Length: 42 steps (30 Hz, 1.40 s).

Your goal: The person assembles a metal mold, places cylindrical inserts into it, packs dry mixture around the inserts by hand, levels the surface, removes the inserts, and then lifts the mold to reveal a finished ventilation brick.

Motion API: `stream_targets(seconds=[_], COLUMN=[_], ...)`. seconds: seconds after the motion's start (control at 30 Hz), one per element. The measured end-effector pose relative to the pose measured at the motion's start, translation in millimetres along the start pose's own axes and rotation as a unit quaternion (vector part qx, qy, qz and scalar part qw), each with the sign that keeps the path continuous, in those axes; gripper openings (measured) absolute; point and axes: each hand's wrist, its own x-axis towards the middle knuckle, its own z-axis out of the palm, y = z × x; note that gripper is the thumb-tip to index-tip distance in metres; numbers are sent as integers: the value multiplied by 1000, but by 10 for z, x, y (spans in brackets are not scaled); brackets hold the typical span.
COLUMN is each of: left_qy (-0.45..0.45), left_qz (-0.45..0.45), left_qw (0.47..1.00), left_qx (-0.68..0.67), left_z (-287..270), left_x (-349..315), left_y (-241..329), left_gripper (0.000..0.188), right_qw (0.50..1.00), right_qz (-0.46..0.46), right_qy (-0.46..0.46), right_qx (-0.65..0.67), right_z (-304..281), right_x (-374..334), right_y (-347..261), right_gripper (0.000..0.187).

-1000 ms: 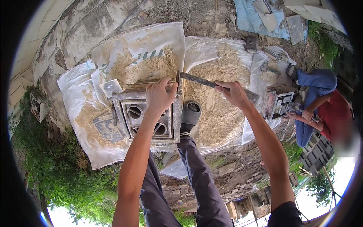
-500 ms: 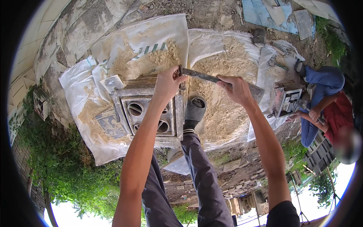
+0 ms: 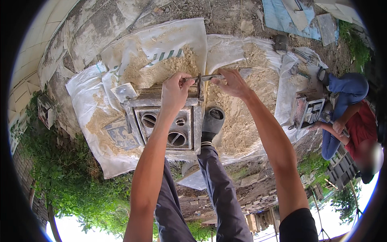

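Observation:
A mould box (image 3: 165, 127) with a weathered frame and several round openings sits on the sand-covered sheet in front of me. At its far right corner stands a short upright bracket (image 3: 200, 85). My right hand (image 3: 230, 82) pinches a flat dark metal bar (image 3: 210, 77), whose wide blade shows past the fingers; its narrow end meets the bracket. On the bracket's other side my left hand (image 3: 176, 92) is closed, thumb and fingers pinching a thin metal piece (image 3: 193, 79). Whether that piece is the bar's own end, passed through the bracket, I cannot tell.
Loose sand (image 3: 242, 121) covers white woven sheets (image 3: 90, 86). My boot (image 3: 213, 121) stands right beside the box. A small metal plate (image 3: 124, 92) lies at its far left corner. To the right, a person in a red shirt (image 3: 360, 121) handles a similar box (image 3: 308, 113).
My right hand has moved left and slightly farther away, close to the bracket, and the bar has turned nearly level. My left hand has shifted from the box corner to pinch the thin metal piece.

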Motion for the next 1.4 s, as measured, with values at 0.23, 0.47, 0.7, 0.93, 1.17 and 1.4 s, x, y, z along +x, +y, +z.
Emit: stream_targets(seconds=[0.23,0.47,0.7,0.93,1.17,1.4], left_qy=[0,-16,-59,-18,-44,294], left_qz=[12,18,36,54,46,192], left_qw=[996,986,997,988,974,909], left_qx=[-89,-167,-17,147,216,222], left_z=[-46,-56,-22,-56,-139,-248], left_x=[-35,-20,-54,7,-81,-167], left_y=[-54,-137,-40,-215,-47,-441], left_gripper=[19,22,30,23,18,23], right_qw=[980,988,974,976,973,968], right_qz=[-77,5,-1,84,191,149], right_qy=[81,92,28,-80,-33,138], right_qx=[-167,-127,-225,-182,-124,-145], right_z=[338,367,21,8,338,686], right_x=[179,174,-24,-116,-389,-97], right_y=[-49,-139,244,94,738,642], right_gripper=[17,10,27,22,23,29])
